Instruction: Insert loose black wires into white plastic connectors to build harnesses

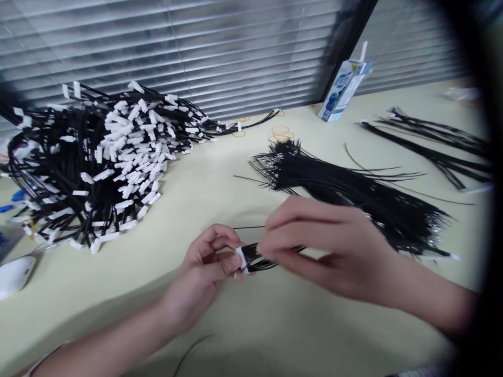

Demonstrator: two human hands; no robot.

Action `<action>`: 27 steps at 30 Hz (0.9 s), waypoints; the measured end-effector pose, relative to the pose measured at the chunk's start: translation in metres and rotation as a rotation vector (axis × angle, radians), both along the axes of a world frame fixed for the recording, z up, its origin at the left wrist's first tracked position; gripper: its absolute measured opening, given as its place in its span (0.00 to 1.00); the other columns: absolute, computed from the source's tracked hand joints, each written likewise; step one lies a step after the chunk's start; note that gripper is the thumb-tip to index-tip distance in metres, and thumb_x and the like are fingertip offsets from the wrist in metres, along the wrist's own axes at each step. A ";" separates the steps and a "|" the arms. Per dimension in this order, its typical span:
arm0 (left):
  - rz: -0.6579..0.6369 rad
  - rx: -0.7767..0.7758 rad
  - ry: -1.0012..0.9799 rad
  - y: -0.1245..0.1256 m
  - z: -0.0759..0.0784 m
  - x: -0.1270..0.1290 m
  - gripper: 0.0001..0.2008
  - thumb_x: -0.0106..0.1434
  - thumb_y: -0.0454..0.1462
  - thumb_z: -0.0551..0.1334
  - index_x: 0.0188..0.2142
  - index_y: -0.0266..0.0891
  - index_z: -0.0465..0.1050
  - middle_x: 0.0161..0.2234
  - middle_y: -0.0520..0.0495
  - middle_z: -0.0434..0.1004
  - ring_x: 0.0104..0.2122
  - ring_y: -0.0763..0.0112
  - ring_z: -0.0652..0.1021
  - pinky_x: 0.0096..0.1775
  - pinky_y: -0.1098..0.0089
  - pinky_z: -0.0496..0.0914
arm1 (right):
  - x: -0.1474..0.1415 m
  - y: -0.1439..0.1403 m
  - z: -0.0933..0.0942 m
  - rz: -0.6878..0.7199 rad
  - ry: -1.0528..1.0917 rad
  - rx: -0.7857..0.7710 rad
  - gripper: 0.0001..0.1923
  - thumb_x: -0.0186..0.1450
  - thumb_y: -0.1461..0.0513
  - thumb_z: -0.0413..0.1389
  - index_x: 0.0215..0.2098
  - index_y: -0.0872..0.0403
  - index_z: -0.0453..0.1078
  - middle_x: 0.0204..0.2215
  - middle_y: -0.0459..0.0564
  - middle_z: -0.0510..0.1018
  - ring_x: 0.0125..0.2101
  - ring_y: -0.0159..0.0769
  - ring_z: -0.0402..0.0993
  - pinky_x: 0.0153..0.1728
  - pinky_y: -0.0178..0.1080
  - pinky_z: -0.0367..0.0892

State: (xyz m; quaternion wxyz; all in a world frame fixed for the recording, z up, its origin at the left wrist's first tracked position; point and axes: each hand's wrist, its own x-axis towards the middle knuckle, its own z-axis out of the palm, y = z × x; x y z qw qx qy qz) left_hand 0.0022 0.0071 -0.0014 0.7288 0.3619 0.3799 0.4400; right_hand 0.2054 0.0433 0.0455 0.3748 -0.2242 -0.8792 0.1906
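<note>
Between thumb and fingers, my left hand (210,259) pinches a white plastic connector (243,260). Several thin black wires (267,265) run out of its right side. My right hand (314,241) is closed at these wires, just right of the connector, with its fingertips pressed together; exactly which wires it grips is partly hidden. One single wire (249,227) sticks out leftward above the connector, from behind the right hand. A thick bundle of loose black wires (338,180) with bare metal tips lies beyond the right hand.
A big heap of black cables with white connectors (129,141) lies at the left. Wired harnesses (432,149) rest at the right. A drink carton (343,91) and rubber bands (281,133) are near the window blinds. A white rounded case (15,275) sits at the left edge.
</note>
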 end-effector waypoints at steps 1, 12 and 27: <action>0.007 -0.004 -0.021 0.000 0.000 0.000 0.08 0.57 0.28 0.64 0.35 0.39 0.69 0.30 0.54 0.72 0.25 0.81 0.72 0.28 0.79 0.64 | -0.002 -0.004 0.000 0.042 -0.055 -0.015 0.06 0.63 0.69 0.54 0.36 0.56 0.72 0.32 0.47 0.73 0.32 0.28 0.68 0.33 0.32 0.65; 0.020 -0.034 -0.073 0.001 0.003 -0.001 0.09 0.57 0.28 0.65 0.35 0.39 0.69 0.28 0.54 0.73 0.23 0.80 0.71 0.25 0.80 0.63 | -0.002 -0.005 -0.006 -0.047 -0.233 0.130 0.06 0.57 0.69 0.53 0.27 0.57 0.72 0.22 0.45 0.68 0.24 0.30 0.60 0.26 0.35 0.57; 0.025 -0.042 -0.085 0.002 0.002 -0.001 0.09 0.57 0.27 0.64 0.35 0.39 0.69 0.27 0.55 0.70 0.22 0.82 0.69 0.25 0.81 0.63 | 0.000 -0.002 -0.009 -0.092 -0.282 0.276 0.07 0.61 0.68 0.51 0.28 0.55 0.70 0.22 0.45 0.68 0.24 0.31 0.61 0.27 0.36 0.59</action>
